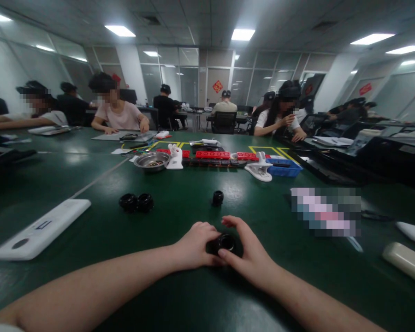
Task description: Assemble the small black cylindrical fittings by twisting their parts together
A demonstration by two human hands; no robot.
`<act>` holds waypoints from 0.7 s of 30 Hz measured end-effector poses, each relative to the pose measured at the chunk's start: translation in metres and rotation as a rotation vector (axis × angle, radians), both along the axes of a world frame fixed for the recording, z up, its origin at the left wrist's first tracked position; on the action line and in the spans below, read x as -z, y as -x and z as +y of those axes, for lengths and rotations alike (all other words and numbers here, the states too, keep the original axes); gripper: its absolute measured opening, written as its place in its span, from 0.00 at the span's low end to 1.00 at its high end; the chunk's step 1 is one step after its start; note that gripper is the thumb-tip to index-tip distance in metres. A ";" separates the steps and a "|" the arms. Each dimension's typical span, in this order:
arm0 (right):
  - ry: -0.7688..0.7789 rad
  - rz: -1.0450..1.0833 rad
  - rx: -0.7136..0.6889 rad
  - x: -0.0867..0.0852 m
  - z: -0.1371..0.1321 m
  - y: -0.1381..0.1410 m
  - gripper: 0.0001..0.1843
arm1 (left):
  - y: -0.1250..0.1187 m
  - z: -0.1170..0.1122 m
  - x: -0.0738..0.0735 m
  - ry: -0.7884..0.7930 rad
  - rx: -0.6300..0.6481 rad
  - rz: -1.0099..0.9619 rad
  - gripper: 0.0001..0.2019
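Together both hands [224, 246] clasp a small black glossy ring [225, 241].

Both bare forearms reach in from the near edge, hands meeting at centre.
The left hand [193, 244] is curled, knuckles up; the right hand [251, 258] arches thumb and forefinger toward it.
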State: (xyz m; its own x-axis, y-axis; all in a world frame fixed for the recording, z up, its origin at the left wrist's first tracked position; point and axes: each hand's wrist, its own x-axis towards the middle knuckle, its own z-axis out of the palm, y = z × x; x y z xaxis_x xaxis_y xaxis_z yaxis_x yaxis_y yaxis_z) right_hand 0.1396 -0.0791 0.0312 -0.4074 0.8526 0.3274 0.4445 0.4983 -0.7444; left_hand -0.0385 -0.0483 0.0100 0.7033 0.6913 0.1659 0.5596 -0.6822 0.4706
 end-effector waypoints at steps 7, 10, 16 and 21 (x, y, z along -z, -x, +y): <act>0.004 0.058 -0.120 -0.002 -0.002 0.004 0.23 | 0.000 -0.002 -0.004 0.011 -0.009 0.010 0.16; 0.004 0.060 -0.157 -0.003 -0.003 -0.001 0.28 | 0.001 -0.002 -0.002 0.000 0.003 0.002 0.17; -0.019 0.055 0.083 0.003 0.004 -0.004 0.22 | 0.002 -0.002 0.001 -0.004 0.006 -0.002 0.18; 0.050 0.080 -0.110 -0.002 0.002 -0.001 0.21 | 0.001 -0.002 -0.001 -0.004 -0.026 0.020 0.21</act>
State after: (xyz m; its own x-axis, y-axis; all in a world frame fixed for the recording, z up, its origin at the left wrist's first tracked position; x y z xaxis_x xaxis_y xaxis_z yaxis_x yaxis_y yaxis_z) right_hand 0.1407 -0.0766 0.0333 -0.4736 0.8203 0.3205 0.3277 0.5019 -0.8004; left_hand -0.0394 -0.0506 0.0107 0.6880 0.7092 0.1542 0.5869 -0.6686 0.4566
